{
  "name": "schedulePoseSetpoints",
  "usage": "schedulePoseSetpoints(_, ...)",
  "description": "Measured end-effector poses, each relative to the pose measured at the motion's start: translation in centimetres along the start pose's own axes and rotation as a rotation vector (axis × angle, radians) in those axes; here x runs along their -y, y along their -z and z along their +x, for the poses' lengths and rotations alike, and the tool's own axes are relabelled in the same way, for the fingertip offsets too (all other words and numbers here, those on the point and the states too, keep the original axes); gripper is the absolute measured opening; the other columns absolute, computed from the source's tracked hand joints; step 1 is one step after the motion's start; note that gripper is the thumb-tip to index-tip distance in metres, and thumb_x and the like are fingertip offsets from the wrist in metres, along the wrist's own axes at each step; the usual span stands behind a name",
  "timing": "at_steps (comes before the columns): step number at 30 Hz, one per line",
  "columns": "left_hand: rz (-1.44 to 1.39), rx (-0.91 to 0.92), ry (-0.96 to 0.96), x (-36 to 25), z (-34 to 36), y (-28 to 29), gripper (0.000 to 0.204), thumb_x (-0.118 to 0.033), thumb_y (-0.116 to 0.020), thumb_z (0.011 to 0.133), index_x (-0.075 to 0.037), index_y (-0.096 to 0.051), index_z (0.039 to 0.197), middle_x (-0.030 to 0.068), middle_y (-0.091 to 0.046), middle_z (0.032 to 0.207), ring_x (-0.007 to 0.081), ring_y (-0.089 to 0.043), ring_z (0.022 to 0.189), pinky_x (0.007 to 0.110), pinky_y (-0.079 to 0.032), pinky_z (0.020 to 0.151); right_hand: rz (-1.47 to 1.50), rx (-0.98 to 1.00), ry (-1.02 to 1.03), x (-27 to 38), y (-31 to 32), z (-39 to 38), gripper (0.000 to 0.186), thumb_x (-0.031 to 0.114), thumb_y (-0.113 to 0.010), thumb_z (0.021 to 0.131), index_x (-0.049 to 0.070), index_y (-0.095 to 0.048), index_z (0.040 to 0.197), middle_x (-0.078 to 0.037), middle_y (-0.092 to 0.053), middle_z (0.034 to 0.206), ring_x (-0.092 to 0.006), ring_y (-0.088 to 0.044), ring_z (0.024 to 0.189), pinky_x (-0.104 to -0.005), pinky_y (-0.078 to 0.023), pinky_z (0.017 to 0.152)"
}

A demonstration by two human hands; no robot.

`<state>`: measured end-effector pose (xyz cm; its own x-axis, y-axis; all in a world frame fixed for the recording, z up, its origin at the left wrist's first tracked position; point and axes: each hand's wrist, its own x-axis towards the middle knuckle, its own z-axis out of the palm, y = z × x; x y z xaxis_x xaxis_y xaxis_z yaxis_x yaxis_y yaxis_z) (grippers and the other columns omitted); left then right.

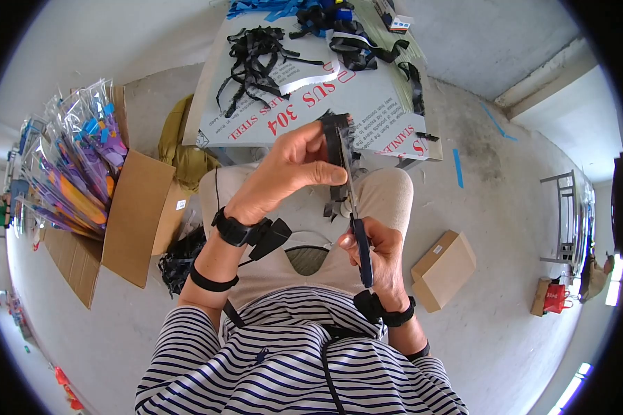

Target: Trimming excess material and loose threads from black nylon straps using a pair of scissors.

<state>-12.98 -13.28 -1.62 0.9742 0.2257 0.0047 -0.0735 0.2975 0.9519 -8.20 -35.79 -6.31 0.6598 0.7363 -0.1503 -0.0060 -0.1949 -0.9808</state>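
1. Scissors (356,228) are gripped in the closed right hand (377,256), blades up.
2. Left hand (294,166) pinches the black strap bundle (339,149) above the lap; keep it taut, fingertips clear of the blades.

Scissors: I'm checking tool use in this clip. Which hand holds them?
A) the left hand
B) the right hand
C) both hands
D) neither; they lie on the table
B: the right hand grips the scissors by their blue handles, while the left hand pinches the black strap.
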Motion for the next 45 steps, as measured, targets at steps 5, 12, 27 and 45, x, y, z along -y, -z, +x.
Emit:
schedulePoseSetpoints(5, 0.028, -0.112, -0.089, 0.1, 0.6, 0.8, 0.041, 0.002, -0.068, 0.089, -0.003, -0.061, 0.128, 0.0007, -0.067, 0.092, 0.0069, -0.062, 0.082, 0.024, -0.053, 0.074, -0.025, 0.009, -0.026, -0.1, 0.0, -0.1, 0.030, 0.027, -0.080, 0.089, 0.002, -0.065, 0.087, 0.002, -0.058, 0.066, -0.0044, -0.051, 0.055, -0.0201, -0.039, 0.051)
schedulePoseSetpoints(12, -0.005, -0.070, -0.047, 0.3, 0.4, 0.5, 0.045, 0.005, -0.067, 0.086, -0.004, -0.061, 0.129, 0.0013, -0.068, 0.094, 0.0080, -0.063, 0.082, 0.024, -0.053, 0.072, -0.099, 0.108, 0.067, 1.0, -0.1, 0.6, 0.061, 0.062, -0.073, 0.085, 0.002, -0.061, 0.084, 0.000, -0.056, 0.069, -0.0092, -0.053, 0.065, -0.0259, -0.042, 0.062)
schedulePoseSetpoints(27, 0.027, -0.002, 0.000, 0.3, -0.1, -0.4, 0.062, 0.008, -0.063, 0.084, -0.006, -0.050, 0.143, 0.0033, -0.069, 0.098, 0.0087, -0.064, 0.084, 0.025, -0.053, 0.075, 0.060, 0.012, -0.018, 0.9, -0.5, 0.1, 0.041, 0.039, -0.076, 0.090, 0.000, -0.062, 0.082, 0.002, -0.053, 0.063, -0.0067, -0.047, 0.057, -0.0247, -0.036, 0.052)
schedulePoseSetpoints(45, 0.030, -0.054, -0.045, 0.4, 0.3, 0.3, 0.058, 0.004, -0.063, 0.088, -0.001, -0.050, 0.144, -0.0004, -0.066, 0.092, 0.0079, -0.063, 0.080, 0.024, -0.053, 0.075, -0.020, 0.078, 0.022, 1.0, -0.5, 0.4, 0.052, 0.050, -0.076, 0.087, 0.000, -0.061, 0.083, -0.003, -0.058, 0.070, -0.0111, -0.054, 0.064, -0.0267, -0.043, 0.061)
